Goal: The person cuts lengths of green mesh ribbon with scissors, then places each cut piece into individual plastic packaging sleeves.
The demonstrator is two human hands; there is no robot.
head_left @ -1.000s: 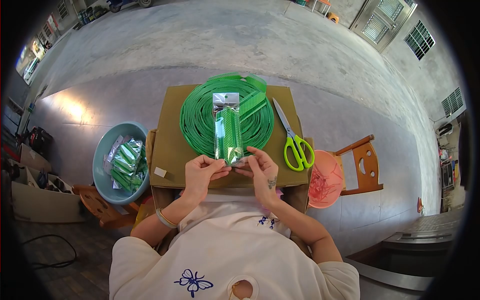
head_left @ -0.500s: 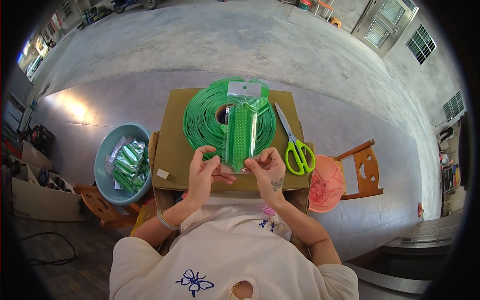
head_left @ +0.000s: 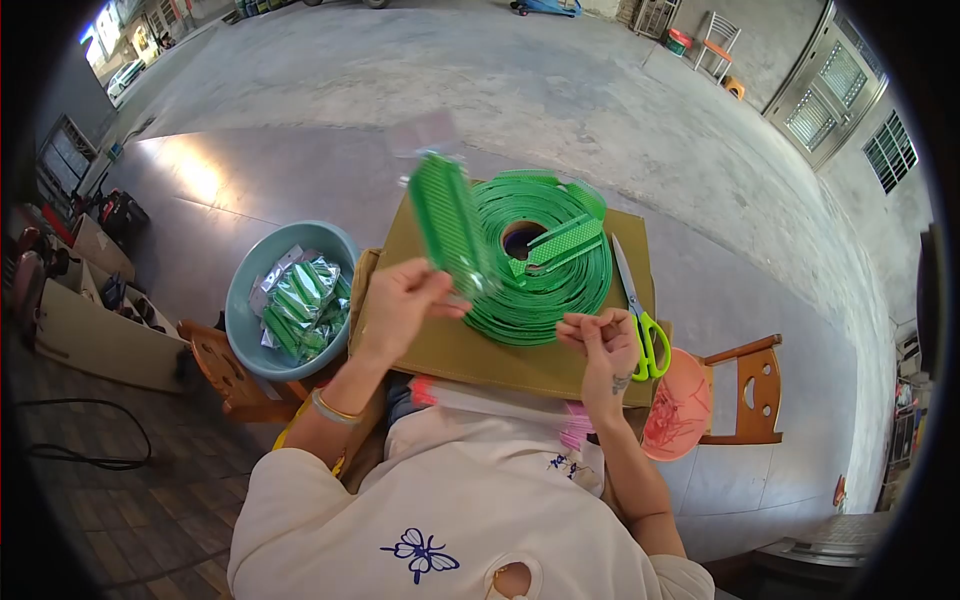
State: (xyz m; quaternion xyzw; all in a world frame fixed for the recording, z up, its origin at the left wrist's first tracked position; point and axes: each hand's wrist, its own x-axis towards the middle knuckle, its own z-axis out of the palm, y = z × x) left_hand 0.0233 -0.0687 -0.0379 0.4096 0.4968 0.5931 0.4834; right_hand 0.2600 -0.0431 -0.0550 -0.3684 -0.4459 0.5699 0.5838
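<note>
Held up over the left part of the cardboard box is a clear packet of green dotted ribbon, tilted and blurred by motion. My left hand is closed on its lower end. My right hand is apart from the packet, near the box's front right, fingers pinched together; whatever they may hold is too small to make out. Between and beyond my hands lies a large roll of green ribbon, its loose dotted end across the core. Scissors with lime-green handles lie just right of my right hand.
On the left, a blue basin holds several similar packets and stands at a wooden chair. To the right, a pink bowl with thin red strips sits by another wooden chair. Pink-edged plastic bags lie at my lap.
My left hand has carried the packet up and leftward, off the front of the roll. My right hand has let go of the packet and now pinches apart from it. The view has shifted.
</note>
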